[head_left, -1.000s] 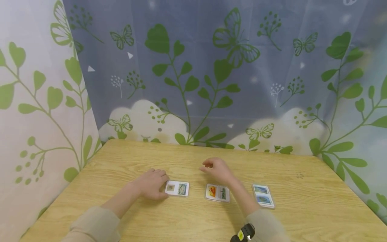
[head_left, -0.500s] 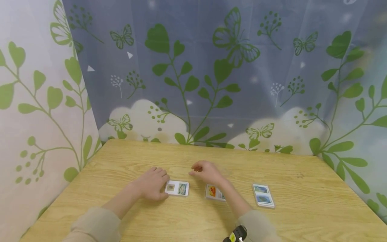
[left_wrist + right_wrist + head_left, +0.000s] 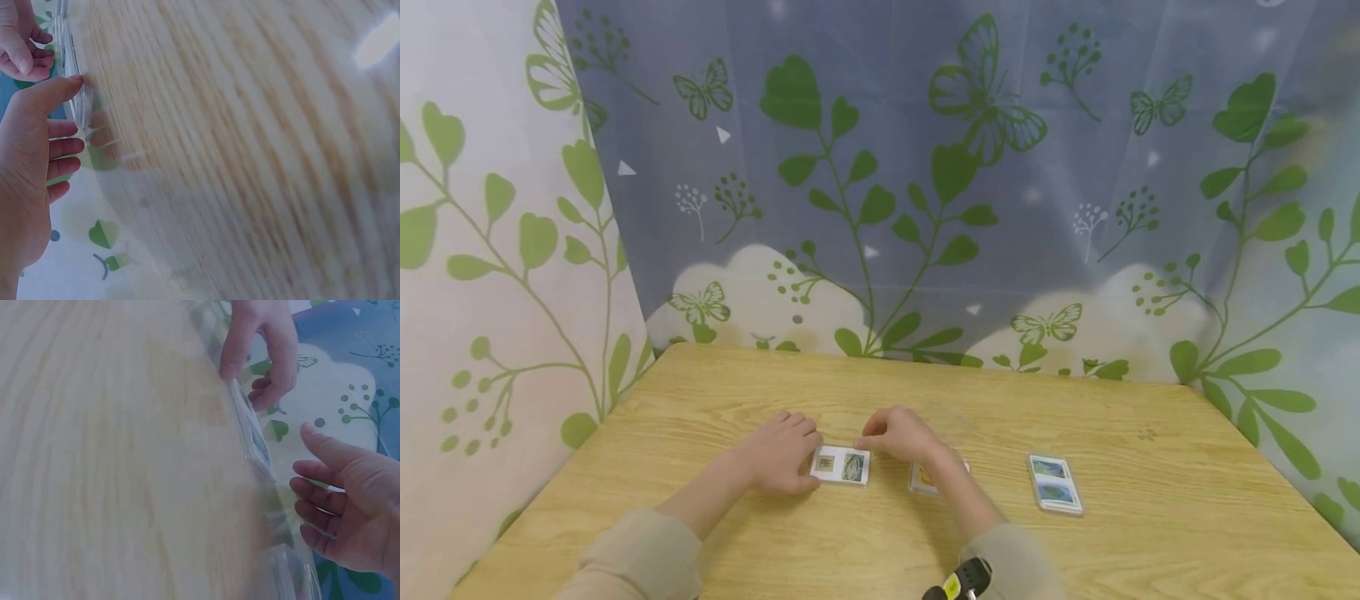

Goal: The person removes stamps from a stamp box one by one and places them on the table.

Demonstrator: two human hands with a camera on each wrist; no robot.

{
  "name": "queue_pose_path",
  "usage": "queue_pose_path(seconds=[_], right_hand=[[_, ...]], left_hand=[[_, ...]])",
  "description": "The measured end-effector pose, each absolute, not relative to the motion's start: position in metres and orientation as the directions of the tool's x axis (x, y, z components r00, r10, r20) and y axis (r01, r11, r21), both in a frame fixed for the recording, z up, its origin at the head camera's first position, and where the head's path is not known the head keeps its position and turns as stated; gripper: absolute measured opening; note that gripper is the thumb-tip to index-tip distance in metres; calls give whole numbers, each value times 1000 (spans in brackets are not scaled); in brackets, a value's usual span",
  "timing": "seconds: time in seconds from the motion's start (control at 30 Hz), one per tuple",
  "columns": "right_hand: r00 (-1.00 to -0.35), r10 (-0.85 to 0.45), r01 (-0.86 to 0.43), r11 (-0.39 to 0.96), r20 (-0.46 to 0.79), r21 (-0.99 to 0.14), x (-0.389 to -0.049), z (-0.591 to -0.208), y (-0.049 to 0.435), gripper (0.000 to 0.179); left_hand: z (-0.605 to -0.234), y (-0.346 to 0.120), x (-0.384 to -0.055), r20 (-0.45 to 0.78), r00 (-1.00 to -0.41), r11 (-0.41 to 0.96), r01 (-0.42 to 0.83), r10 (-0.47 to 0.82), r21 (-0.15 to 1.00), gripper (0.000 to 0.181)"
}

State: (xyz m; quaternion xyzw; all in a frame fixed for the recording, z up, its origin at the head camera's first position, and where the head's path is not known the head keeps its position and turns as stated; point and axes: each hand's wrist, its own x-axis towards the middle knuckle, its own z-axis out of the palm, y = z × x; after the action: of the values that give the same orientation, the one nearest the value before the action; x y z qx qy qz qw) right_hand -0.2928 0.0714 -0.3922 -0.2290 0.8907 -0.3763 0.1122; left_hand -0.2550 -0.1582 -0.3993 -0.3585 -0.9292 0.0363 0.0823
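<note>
I see the left hand (image 3: 778,454) pinch a flat case (image 3: 840,467) by one end. Beside it the right hand (image 3: 897,433) hovers, fingers parted, holding nothing.

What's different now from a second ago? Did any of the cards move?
The right hand moved left, toward the left card case, and its arm now hides more of the middle card case. It hasn't taken hold of anything. The left hand stayed at the left case's end. No, all three cases, including the right card case, stayed put.
</note>
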Motion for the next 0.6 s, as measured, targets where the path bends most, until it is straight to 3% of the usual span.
queue_pose_path(seconds=[0.23,0.6], right_hand=[[-887,-455,-243,602,-76,-761,-291,-398,73,24],[-894,-448,-249,530,-18,-810,-292,-410,76,24]], left_hand=[[-400,-158,-255,109,-735,743,655,669,-139,52],[-399,-158,-253,102,-741,746,649,664,-146,51]])
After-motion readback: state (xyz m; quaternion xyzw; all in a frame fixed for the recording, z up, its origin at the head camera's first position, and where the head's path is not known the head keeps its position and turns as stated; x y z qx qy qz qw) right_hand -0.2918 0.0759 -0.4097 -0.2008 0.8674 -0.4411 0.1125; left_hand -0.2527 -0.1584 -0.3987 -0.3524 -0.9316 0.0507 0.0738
